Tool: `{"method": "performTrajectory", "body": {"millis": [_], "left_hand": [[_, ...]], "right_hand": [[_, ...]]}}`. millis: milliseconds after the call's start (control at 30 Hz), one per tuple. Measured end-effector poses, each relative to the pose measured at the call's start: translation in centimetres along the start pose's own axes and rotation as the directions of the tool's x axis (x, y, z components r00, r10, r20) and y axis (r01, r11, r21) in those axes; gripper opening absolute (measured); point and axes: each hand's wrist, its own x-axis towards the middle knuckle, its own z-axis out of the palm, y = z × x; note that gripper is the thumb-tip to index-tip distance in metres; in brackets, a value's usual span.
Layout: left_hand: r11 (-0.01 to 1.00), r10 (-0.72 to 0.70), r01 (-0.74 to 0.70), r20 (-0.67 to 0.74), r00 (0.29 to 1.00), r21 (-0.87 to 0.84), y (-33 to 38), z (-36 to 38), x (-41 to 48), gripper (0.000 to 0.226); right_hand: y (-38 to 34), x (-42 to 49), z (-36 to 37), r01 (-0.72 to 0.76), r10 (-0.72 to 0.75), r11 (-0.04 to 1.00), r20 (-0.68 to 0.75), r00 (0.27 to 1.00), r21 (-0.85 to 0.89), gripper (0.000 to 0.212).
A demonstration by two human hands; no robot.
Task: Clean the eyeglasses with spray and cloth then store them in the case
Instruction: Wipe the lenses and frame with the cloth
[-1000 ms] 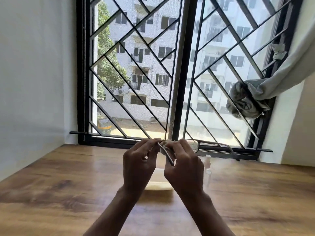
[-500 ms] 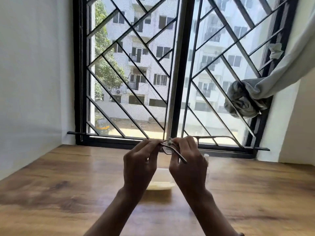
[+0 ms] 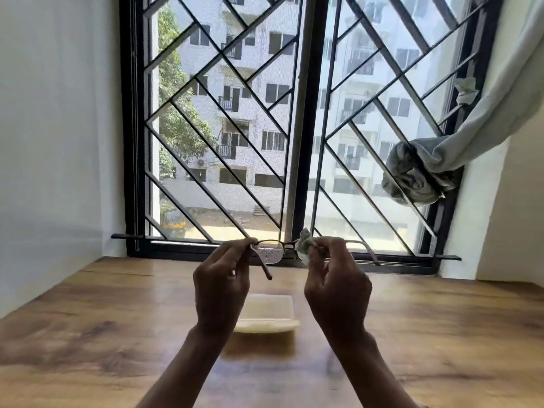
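A barred window (image 3: 223,128) stands behind the wooden worktop (image 3: 88,334). The eyeglasses (image 3: 269,254) are held up above it. The left hand (image 3: 220,290) has a pinching grip on one frame corner, and the right hand (image 3: 338,290) has its grip closed on the cloth (image 3: 304,245) around the other lens. This looks like the wiping step; the droplet-spotted lens needs rubbing next. The pale case (image 3: 268,316) lies beneath. I can read no writing.

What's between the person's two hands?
The eyeglasses, seen in the head view. The left hand pinches one end of the frame, and the right hand pinches a small cloth against the other end.
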Motion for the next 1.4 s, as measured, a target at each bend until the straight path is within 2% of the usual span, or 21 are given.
{"method": "performTrajectory", "body": {"millis": [133, 267, 433, 633, 733, 1000, 1200, 1400], "left_hand": [[1.000, 0.006, -0.006, 0.001, 1.000, 0.004, -0.1, 0.0, 0.1, 0.024], [1.000, 0.007, -0.006, 0.001, 1.000, -0.024, 0.1, 0.1, 0.2, 0.020], [0.998, 0.039, -0.038, 0.013, 0.999, -0.049, 1.5, 0.0, 0.4, 0.019], [0.999, 0.016, -0.016, -0.005, 1.000, -0.046, 1.4, -0.1, 0.6, 0.017], [0.999, -0.001, 0.000, -0.016, 1.000, -0.054, 1.3, -0.2, 0.7, 0.026], [0.998, -0.036, 0.035, -0.014, 0.999, -0.055, 0.9, -0.2, 0.7, 0.029], [0.998, -0.023, 0.022, -0.014, 1.000, -0.058, 0.9, -0.2, 0.9, 0.031], [0.996, -0.009, 0.010, 0.010, 1.000, -0.088, 1.4, -0.1, 0.8, 0.030]], "right_hand": [[1.0, 0.2, -0.1, -0.036, 0.033, 0.988, -0.023, 0.999, -0.148, 0.002], [1.3, 0.2, 0.0, -0.063, 0.059, 0.977, -0.029, 0.998, -0.204, 0.004], [1.4, 0.2, 0.2, -0.103, 0.105, 0.990, 0.015, 0.994, -0.093, 0.005], [1.3, 0.1, 0.5, -0.085, 0.085, 0.996, 0.109, 0.990, -0.003, 0.015], [1.4, 0.0, 0.5, -0.088, 0.087, 0.996, 0.159, 0.983, -0.001, 0.018], [1.8, 0.1, 0.3, -0.098, 0.119, 0.991, 0.262, 0.958, -0.094, 0.012], [1.3, -0.1, 0.1, -0.074, 0.122, 0.966, 0.186, 0.975, -0.248, 0.009], [1.7, 0.2, 0.1, -0.183, 0.200, 0.971, 0.099, 0.975, -0.156, 0.008]]}}
